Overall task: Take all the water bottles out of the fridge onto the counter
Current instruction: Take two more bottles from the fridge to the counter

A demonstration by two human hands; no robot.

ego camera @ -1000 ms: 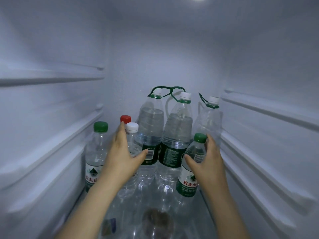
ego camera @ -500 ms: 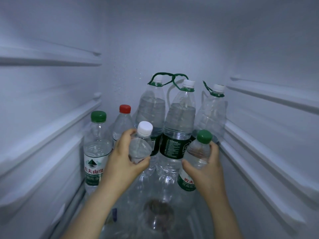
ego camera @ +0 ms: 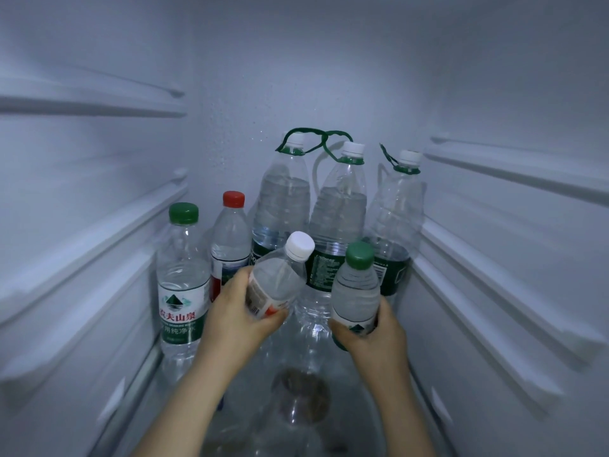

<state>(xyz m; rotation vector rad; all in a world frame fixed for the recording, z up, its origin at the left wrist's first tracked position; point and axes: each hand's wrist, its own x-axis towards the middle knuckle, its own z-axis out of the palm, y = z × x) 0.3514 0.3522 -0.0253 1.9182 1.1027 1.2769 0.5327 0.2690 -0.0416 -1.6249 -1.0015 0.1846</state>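
Clear plastic white-capped bottle (ego camera: 280, 285) is hanging in the left hand (ego camera: 237, 321), off the fridge shelf (ego camera: 296, 430) and tilting cap-right. Grip is wrapping its labelled lower half, thumb underneath. Small green-capped bottle (ego camera: 356, 291) is standing upright in the right hand (ego camera: 372, 334), grip curling round its base and label; fingers are hiding the base, so can't tell if it's clearing the shelf. Both are sitting over mid-shelf, just beside each other. Behind them, three loop-handled bottles are lining the shelf's back edge: tall left bottle (ego camera: 283, 199), tall middle bottle (ego camera: 342, 206), tall right bottle (ego camera: 398, 212). Red-capped bottle (ego camera: 230, 235) is standing just left of that row. Larger green-capped bottle (ego camera: 183, 285), green-and-white label, is standing nearer, at the shelf's left edge. Rails (ego camera: 494, 245) are running along both side walls.
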